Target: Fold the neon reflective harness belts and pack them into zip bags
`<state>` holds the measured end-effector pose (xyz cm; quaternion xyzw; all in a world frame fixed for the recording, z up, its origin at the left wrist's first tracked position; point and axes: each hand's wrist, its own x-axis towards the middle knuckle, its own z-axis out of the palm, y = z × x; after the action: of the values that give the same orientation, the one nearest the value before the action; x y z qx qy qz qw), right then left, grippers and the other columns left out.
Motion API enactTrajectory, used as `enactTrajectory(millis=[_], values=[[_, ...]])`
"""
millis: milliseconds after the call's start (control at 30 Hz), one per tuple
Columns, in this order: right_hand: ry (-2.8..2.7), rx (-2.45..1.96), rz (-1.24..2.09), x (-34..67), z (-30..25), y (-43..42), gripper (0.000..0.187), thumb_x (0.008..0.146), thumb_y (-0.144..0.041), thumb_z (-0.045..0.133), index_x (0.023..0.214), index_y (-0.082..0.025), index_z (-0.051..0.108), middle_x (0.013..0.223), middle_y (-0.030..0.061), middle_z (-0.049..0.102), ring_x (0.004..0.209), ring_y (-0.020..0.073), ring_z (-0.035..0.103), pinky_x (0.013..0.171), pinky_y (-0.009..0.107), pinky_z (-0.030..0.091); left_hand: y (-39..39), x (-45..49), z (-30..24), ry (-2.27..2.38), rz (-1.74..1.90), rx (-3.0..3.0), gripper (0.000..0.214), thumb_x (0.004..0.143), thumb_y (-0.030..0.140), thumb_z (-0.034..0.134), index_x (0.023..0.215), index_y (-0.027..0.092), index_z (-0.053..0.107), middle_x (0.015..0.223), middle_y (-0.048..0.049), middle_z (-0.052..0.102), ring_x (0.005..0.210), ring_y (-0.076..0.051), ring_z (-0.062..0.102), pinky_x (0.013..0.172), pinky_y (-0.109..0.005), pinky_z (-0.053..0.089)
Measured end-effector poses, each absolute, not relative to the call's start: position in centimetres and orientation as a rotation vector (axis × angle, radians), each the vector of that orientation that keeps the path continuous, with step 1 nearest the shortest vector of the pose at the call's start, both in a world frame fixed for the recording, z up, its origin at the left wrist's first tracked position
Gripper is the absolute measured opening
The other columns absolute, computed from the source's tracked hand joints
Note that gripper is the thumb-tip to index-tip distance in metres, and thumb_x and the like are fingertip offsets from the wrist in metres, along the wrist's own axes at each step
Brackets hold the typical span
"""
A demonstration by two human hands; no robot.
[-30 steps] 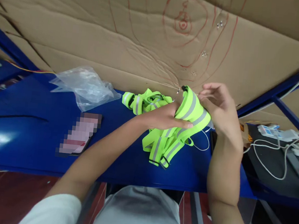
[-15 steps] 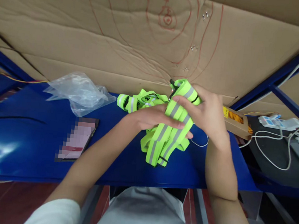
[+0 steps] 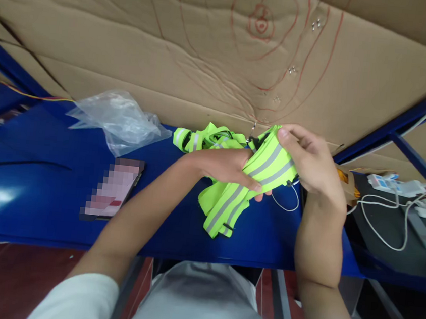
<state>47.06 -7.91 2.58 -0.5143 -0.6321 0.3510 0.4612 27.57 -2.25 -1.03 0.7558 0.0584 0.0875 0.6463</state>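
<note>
A folded bundle of neon-yellow reflective straps [image 3: 227,201] with grey stripes and black buckles is held over the blue table. My left hand [image 3: 235,169] is wrapped round its middle, thumb on top and fingertips showing beyond the far edge. My right hand [image 3: 308,157] pinches the upper end of the bundle between thumb and fingers. The lower ends of the straps hang toward the table's front edge. Behind my left hand lies a second heap of the same reflective straps [image 3: 215,137], partly hidden by my wrist and the bundle.
A clear plastic bag [image 3: 120,122] and a phone [image 3: 113,189] lie on the blue table [image 3: 175,231] at left. A cardboard wall [image 3: 133,44] rises behind. At right, a white power strip [image 3: 396,185] and cables sit on a black surface, beside a cardboard box [image 3: 345,181].
My right hand has moved right, and the bundle's upper end now tilts further right and fans wider. My left hand keeps its grip. The camera view has shifted slightly.
</note>
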Motion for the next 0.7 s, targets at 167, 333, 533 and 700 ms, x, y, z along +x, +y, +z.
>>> enactTrajectory(millis=[167,333,533,700], values=[[-1.578,-1.259,0.903,46.7,2.0,-7.4,0.046,0.093,-0.068,0.064,0.098,-0.024,0.077,0.085,0.0027,0.075,0.067,0.0158,0.067,0.058,0.028,0.054,-2.9,27.6,-0.5,0.093,0.279,1.671,0.023,0.092,0.029,0.076,0.108,0.013,0.077,0.098,-0.0094,0.081,0.097,-0.022,0.078,0.089,-0.030,0.062],[-1.759,-1.239,0.507,46.6,1.8,-7.5,0.043,0.098,-0.062,0.061,0.112,-0.025,0.078,0.104,0.0047,0.078,0.096,0.0205,0.072,0.084,0.034,0.058,-3.4,27.6,-0.3,0.135,0.380,1.673,0.022,0.096,0.031,0.071,0.108,0.013,0.075,0.101,-0.0106,0.080,0.096,-0.021,0.078,0.090,-0.033,0.063],[-2.103,-1.202,0.342,46.4,2.3,-8.2,0.057,0.089,-0.058,0.075,0.134,-0.023,0.071,0.133,0.0093,0.072,0.124,0.0313,0.067,0.109,0.047,0.052,-2.6,28.3,-1.9,0.268,0.569,1.503,0.029,0.080,0.027,0.088,0.102,0.012,0.076,0.102,-0.0105,0.081,0.097,-0.026,0.079,0.092,-0.039,0.064],[-1.848,-1.233,0.316,47.2,2.8,-8.3,0.039,0.092,-0.056,0.072,0.114,-0.023,0.078,0.105,0.0048,0.079,0.096,0.0252,0.074,0.084,0.038,0.059,-3.0,29.1,-2.7,0.132,0.317,1.191,0.040,0.080,0.026,0.089,0.115,0.013,0.075,0.120,-0.0173,0.078,0.114,-0.032,0.076,0.106,-0.049,0.059]])
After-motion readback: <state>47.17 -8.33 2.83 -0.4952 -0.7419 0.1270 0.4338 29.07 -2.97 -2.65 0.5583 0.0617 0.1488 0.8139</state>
